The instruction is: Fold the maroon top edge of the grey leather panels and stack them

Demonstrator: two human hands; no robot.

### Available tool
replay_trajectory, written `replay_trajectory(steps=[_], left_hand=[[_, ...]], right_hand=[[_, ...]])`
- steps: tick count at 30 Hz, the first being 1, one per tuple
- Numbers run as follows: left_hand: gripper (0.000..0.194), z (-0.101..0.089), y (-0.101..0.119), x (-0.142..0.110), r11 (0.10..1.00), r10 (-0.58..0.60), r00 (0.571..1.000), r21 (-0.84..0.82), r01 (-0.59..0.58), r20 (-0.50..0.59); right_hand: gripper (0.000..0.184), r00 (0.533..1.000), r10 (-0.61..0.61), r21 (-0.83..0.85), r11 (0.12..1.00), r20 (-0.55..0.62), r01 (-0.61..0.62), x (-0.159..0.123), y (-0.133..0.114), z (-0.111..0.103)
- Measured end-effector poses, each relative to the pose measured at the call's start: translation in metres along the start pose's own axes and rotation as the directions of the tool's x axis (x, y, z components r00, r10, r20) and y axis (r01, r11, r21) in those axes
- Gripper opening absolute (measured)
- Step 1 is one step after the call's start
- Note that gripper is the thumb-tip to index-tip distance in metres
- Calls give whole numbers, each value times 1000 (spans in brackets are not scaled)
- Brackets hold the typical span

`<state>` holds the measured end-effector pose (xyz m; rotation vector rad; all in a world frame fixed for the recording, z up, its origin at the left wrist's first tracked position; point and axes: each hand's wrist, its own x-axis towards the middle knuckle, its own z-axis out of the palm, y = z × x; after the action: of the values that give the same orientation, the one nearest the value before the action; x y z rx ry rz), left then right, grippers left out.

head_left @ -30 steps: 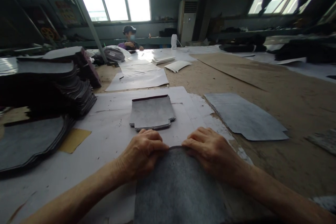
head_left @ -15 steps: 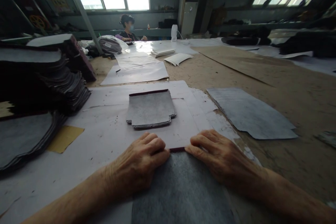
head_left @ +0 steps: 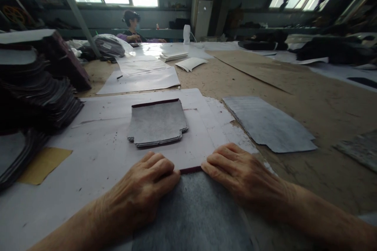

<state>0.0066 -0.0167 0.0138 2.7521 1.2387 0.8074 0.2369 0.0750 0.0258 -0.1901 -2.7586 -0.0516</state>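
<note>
Broad brown table (head_left: 256, 74), and the white sheet (head_left: 97, 133) on it is hemmed in at its left edge!
Over at the table's far edge sits a co-worker (head_left: 131, 36); here, a dark stack (head_left: 59, 100) rises along the sheet's left edge. The grey panel (head_left: 203, 215) lies over the sheet's right edge, on the near side, left hand (head_left: 150, 184) and right hand (head_left: 235, 170) on it, fingers curled, both pinching its far edge, a gap between them. A pale grey piece (head_left: 271, 125) rests right of the sheet. Squarely beyond the hands sits a small grey pile (head_left: 157, 121); toward the sheet's left edge, a yellow card (head_left: 45, 164). Tiniest of all, a dark red strip (head_left: 191, 170) shows between the thumbs!
</note>
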Motion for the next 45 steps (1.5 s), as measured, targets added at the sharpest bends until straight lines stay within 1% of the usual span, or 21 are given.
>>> replay_trajectory(steps=[3, 7, 9, 12, 16, 18, 20, 22, 23, 25, 27, 28, 30, 31, 33, 35, 37, 39, 41, 43, 45], left_hand=[[29, 1, -1, -1, 1000, 7, 1000, -8, -7, -11], [31, 0, 0, -2, 1000, -6, 1000, -15, 6, -9], [31, 0, 0, -2, 1000, -5, 1000, -9, 5, -13], [33, 0, 1, -2, 1000, -5, 1000, 8, 5, -21], [32, 0, 1, -1, 1000, -9, 1000, 30, 10, -22], [32, 0, 0, -1, 999, 4, 1000, 39, -4, -14], [31, 0, 0, -1, 999, 19, 1000, 51, -18, -5], [31, 1, -1, -1, 998, 26, 1000, 54, -26, -8], [31, 1, -1, -1, 998, 24, 1000, 52, -23, -15], [31, 1, 0, -1, 999, 21, 999, 47, -20, -30], [30, 2, 0, -1, 999, 26, 999, 49, -24, -41], [30, 1, -1, -1, 998, 28, 999, 50, -26, -43], [29, 1, -1, -1, 998, 31, 999, 48, -29, -33], [29, 1, -1, -1, 999, 27, 999, 46, -26, -26], [29, 0, 0, 0, 999, 20, 1000, 47, -19, -10], [27, 0, 0, 0, 999, 7, 1000, 47, -7, 1], [26, 0, 1, 1, 999, -4, 1000, 39, 3, 8], [26, -1, 1, 0, 1000, -18, 1000, 24, 18, 10], [25, -2, -1, -3, 1000, -28, 1000, -6, 28, -7], [29, -5, -4, -8, 997, -51, 998, -59, 49, -31], [33, -9, -7, -14, 990, -103, 993, -106, 96, -58]], right_hand=[[30, 999, 42, 27, 999, -28, -41, -4, 0, 0], [20, 979, 191, 105, 977, -74, -183, -8, -1, 2], [14, 967, 234, 129, 967, -101, -221, -10, 0, 3], [14, 971, 217, 131, 970, -100, -204, -13, 2, 3], [27, 991, 125, 94, 988, -39, -121, -17, 5, -3], [31, 996, 87, 63, 994, -15, -86, -19, 5, -6], [33, 997, 76, 50, 996, 3, -76, -22, 4, -7], [35, 996, 85, 72, 994, -9, -84, -25, 4, -5], [34, 994, 108, 102, 989, -25, -105, -26, 4, -4], [31, 977, 204, 191, 963, -54, -191, -29, 5, -3], [24, 938, 341, 267, 911, -62, -314, -29, 8, -5], [22, 912, 403, 277, 887, -77, -369, -28, 8, -8], [19, 872, 466, 246, 872, -149, -424, -20, 6, -13], [19, 867, 458, 218, 883, -197, -416, -13, 3, -14], [22, 883, 384, 168, 922, -268, -350, 3, -9, -12], [26, 924, 289, 163, 953, -251, -254, 19, -24, -1], [29, 950, 240, 170, 963, -202, -207, 32, -39, 13], [32, 957, 229, 140, 968, -176, -206, 38, -49, 26], [33, 954, 232, 97, 971, -189, -217, 39, -52, 34], [33, 955, 228, 95, 972, -192, -213, 36, -50, 35], [33, 956, 230, 117, 970, -184, -211, 34, -47, 33]])
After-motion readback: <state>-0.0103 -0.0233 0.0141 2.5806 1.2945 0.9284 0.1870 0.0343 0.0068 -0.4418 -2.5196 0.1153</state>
